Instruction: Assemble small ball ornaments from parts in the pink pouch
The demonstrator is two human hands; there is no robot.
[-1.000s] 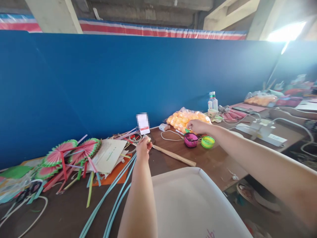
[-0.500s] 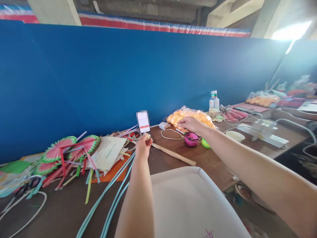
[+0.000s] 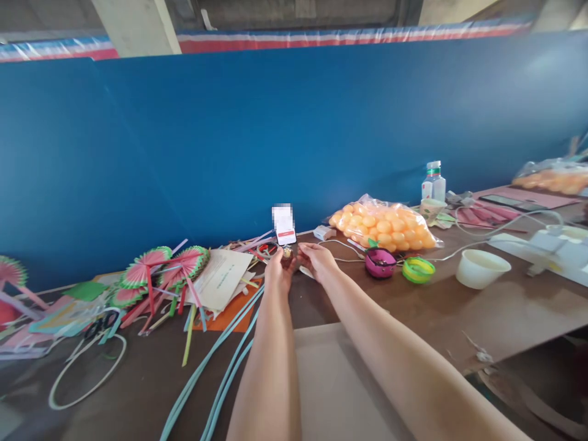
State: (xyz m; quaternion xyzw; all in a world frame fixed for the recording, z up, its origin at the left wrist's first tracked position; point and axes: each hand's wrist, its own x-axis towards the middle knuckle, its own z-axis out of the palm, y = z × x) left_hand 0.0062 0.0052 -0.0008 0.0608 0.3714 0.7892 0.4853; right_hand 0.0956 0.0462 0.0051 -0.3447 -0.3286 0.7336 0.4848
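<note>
My left hand (image 3: 278,274) is closed round a small shiny, gold-coloured piece (image 3: 287,252); its exact kind is too small to tell. Just to its right, my right hand (image 3: 316,260) has its fingers pinched together, and whatever they hold, if anything, does not show. The two hands almost meet in front of a propped-up phone (image 3: 285,234) with a lit screen. A wooden stick (image 3: 305,272) lies partly hidden behind my right hand. Right of that hand stand a magenta bowl (image 3: 380,263) with small bits inside and a yellow-green bowl (image 3: 418,270).
Behind the bowls lies a clear bag of orange balls (image 3: 386,225). A white cup (image 3: 482,268) and two bottles (image 3: 433,182) stand to the right. Folded paper fans (image 3: 149,266), papers (image 3: 220,278) and light-blue cords (image 3: 215,352) cover the left side. A blue partition (image 3: 275,135) rises behind.
My right hand has moved left from above the magenta bowl to beside my left hand. My left hand keeps the gold-coloured piece. The view has turned a little.
</note>
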